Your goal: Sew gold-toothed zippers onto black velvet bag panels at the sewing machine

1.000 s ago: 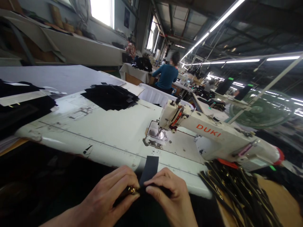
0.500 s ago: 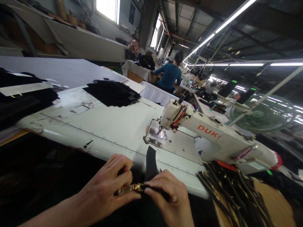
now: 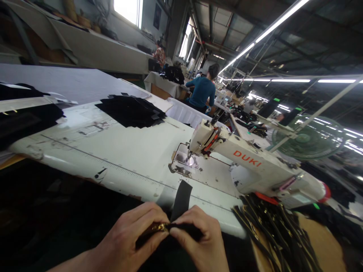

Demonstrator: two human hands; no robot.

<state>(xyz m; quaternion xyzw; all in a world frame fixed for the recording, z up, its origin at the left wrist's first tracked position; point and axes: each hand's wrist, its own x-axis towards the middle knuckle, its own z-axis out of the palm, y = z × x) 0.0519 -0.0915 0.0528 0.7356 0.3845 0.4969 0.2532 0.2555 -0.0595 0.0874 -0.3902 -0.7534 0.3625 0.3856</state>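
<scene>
My left hand point(image 3: 133, 232) pinches the gold metal part of a black zipper point(image 3: 160, 227) just in front of the table's edge. On the same zipper, close by, my right hand point(image 3: 202, 238) is closed with thumb and fingers together around the black tape. Much of the zipper is hidden inside both hands. A short dark fabric strip point(image 3: 183, 196) lies over the table edge, its lower end running down behind my fingertips. Beyond it stands the white sewing machine point(image 3: 246, 158), its needle area point(image 3: 187, 158) with nothing under it.
A stack of black fabric pieces point(image 3: 133, 109) lies on the white table point(image 3: 119, 151); more black pieces point(image 3: 28, 117) are at the far left. Several black and gold zippers point(image 3: 278, 230) hang at the right. A white bin point(image 3: 181, 111), a co-worker point(image 3: 202, 90) and a fan point(image 3: 306, 136) are behind.
My left hand has moved right and slightly down, its fingers now closer to my right hand on the zipper. The dark strip's upper end has tilted to the right.
</scene>
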